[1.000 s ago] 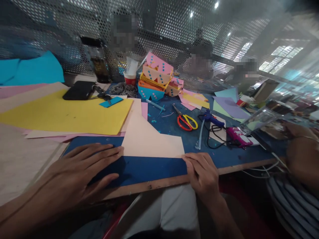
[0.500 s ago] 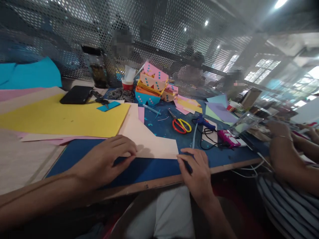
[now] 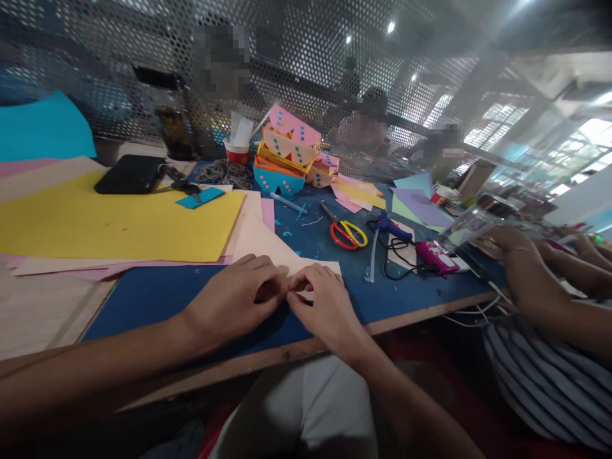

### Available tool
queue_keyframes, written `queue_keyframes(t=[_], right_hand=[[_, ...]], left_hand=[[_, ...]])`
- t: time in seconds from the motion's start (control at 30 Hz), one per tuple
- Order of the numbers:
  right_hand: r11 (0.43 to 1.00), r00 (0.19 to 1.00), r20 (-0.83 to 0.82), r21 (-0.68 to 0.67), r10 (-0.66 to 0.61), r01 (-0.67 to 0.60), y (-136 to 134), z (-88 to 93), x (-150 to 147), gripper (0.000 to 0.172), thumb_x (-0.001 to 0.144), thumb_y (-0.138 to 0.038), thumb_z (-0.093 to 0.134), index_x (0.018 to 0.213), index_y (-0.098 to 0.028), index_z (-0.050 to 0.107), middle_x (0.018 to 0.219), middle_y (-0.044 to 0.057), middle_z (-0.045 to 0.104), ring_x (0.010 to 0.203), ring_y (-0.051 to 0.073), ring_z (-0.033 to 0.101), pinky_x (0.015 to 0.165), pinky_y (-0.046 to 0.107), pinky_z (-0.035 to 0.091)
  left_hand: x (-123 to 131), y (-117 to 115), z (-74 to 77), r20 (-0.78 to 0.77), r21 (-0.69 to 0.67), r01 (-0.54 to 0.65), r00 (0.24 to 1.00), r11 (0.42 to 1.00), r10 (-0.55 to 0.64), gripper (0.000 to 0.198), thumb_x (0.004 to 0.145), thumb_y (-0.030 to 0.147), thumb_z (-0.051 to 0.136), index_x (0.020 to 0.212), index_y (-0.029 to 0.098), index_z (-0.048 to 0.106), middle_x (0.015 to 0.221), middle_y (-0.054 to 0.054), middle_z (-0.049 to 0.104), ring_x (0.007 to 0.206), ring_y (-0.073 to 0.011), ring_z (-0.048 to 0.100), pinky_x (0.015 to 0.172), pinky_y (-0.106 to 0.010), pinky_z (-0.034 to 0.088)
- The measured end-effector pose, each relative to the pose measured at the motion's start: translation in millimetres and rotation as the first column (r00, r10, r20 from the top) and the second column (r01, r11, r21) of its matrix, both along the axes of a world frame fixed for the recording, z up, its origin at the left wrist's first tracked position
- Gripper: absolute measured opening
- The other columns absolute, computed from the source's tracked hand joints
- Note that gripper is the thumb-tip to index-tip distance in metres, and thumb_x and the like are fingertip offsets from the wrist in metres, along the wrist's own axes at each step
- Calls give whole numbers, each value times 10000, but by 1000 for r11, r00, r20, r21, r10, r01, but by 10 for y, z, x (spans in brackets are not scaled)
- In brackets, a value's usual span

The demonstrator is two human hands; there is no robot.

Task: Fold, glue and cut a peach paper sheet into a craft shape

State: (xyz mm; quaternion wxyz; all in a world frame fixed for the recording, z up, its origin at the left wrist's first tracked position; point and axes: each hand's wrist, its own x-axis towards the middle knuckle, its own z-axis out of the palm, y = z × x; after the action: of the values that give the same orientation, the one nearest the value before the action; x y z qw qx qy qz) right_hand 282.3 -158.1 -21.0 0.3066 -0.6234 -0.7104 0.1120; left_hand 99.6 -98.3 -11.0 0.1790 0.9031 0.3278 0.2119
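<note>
A pale peach paper sheet [image 3: 268,245] lies on a dark blue sheet [image 3: 153,296] near the table's front edge. My left hand [image 3: 236,296] and my right hand [image 3: 322,306] meet at the peach sheet's near edge, fingertips almost touching. Both hands have their fingers curled and pinched on that edge. What is under the fingers is hidden.
A big yellow sheet [image 3: 109,223] lies to the left with a black phone [image 3: 129,175] behind it. Red and yellow scissors [image 3: 347,234], a blue glue gun [image 3: 392,228] and a stack of paper boxes [image 3: 287,156] sit further back. Another person's arm [image 3: 530,287] reaches in at right.
Both hands slid inward along the near edge of the peach sheet and now meet at its middle. My left hand went from flat to curled. The view shifted slightly left.
</note>
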Motion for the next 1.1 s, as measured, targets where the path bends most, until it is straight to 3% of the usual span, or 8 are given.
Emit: queue_keyframes(t=[0.43,0.87,1.1], right_hand=[[1000,998,58,-12,-17,17,-27,14,-52,215,753,-95,555,916,-230,591,977,7,656,977,210,551,865,373,362],[999,999,25,-27,-29,29,-108,73,145,272,726,-38,536,901,-234,606,972,-7,679,986,200,566,855,378,357],[997,997,5,-35,-71,71,-174,83,280,305,722,-11,528,908,-231,625,988,9,681,991,220,553,867,389,399]], left_hand=[[75,12,2,-85,105,-31,996,994,40,77,886,287,559,852,218,553,899,-48,604,862,-250,572,678,-349,425],[69,10,-22,-88,109,-43,995,993,53,152,915,340,519,826,217,527,869,-45,595,843,-238,563,659,-328,405],[62,10,-35,-34,99,-34,999,995,37,212,938,388,486,870,213,583,917,-54,625,884,-246,571,739,-351,435]])
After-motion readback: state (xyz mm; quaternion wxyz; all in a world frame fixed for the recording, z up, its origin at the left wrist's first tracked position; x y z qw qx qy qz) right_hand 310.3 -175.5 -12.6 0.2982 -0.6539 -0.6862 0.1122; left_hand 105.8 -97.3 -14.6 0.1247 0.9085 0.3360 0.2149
